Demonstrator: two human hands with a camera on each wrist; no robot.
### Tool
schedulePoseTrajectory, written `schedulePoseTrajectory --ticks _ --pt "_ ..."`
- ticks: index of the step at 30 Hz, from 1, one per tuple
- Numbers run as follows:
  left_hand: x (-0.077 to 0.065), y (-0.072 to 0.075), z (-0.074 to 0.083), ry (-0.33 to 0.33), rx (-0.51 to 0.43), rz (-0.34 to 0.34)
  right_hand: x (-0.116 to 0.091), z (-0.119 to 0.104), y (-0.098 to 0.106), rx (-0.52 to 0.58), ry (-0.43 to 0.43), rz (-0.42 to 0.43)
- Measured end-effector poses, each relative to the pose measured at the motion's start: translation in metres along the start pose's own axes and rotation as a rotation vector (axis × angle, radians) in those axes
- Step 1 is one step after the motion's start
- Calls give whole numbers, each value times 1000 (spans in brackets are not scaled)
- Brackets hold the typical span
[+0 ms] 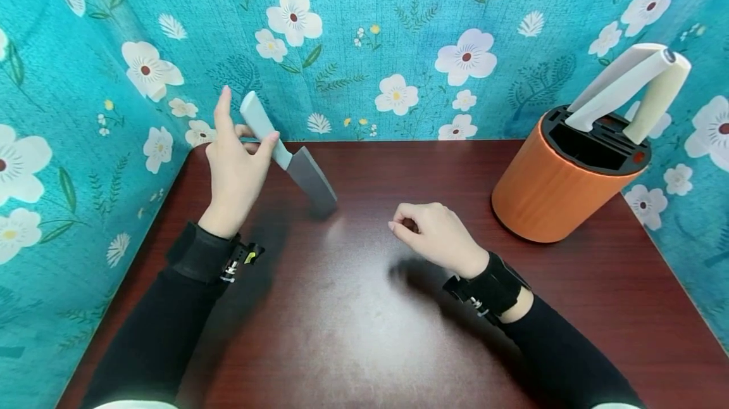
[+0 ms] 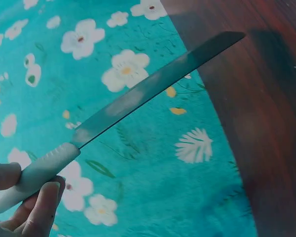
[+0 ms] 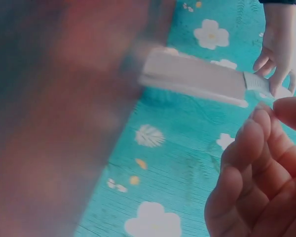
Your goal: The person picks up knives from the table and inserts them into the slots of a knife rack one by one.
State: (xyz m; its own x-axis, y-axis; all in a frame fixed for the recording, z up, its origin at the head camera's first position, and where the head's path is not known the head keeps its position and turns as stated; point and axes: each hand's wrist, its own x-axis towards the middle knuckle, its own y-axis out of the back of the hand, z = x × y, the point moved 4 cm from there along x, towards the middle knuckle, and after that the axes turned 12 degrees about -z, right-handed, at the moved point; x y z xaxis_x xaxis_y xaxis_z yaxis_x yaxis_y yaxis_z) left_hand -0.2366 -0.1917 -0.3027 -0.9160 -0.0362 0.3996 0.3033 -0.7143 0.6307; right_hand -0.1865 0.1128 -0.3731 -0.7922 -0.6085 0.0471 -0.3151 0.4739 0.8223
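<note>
My left hand (image 1: 236, 168) pinches the pale blue handle of a cleaver (image 1: 311, 179) between thumb and fingers. Its broad grey blade slants down to the right, above the table's far left part. Seen from the left wrist, the cleaver (image 2: 133, 101) shows nearly edge-on, blade pointing away from the fingers (image 2: 42, 210). Over the middle of the table hovers my right hand (image 1: 441, 235), its fingers loosely curled around nothing, thumb close to the index fingertip. In the right wrist view the cleaver's flat blade (image 3: 197, 79) appears beyond that hand's fingers (image 3: 237, 182).
An orange knife block (image 1: 555, 190) with a black slotted top stands at the table's back right. Several pale knife handles (image 1: 623, 89) stick up from it. Blue floral cloth (image 1: 353, 105) hangs behind and beside the dark red-brown table (image 1: 342, 308).
</note>
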Motion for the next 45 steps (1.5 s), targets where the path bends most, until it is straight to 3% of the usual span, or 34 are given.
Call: schedulePoseTrajectory --ticks 9,25,35,45 --pt "-13 -6 31 -112 68 -56 9 -19 31 -49 56 47" --pt "-40 -20 76 -328 156 -160 19 -45 53 -130 156 131" --pt "-57 -35 92 -461 80 -261 23 -53 60 -123 164 155" --pt "-68 -39 101 -504 58 -314 24 -63 66 -76 213 173"
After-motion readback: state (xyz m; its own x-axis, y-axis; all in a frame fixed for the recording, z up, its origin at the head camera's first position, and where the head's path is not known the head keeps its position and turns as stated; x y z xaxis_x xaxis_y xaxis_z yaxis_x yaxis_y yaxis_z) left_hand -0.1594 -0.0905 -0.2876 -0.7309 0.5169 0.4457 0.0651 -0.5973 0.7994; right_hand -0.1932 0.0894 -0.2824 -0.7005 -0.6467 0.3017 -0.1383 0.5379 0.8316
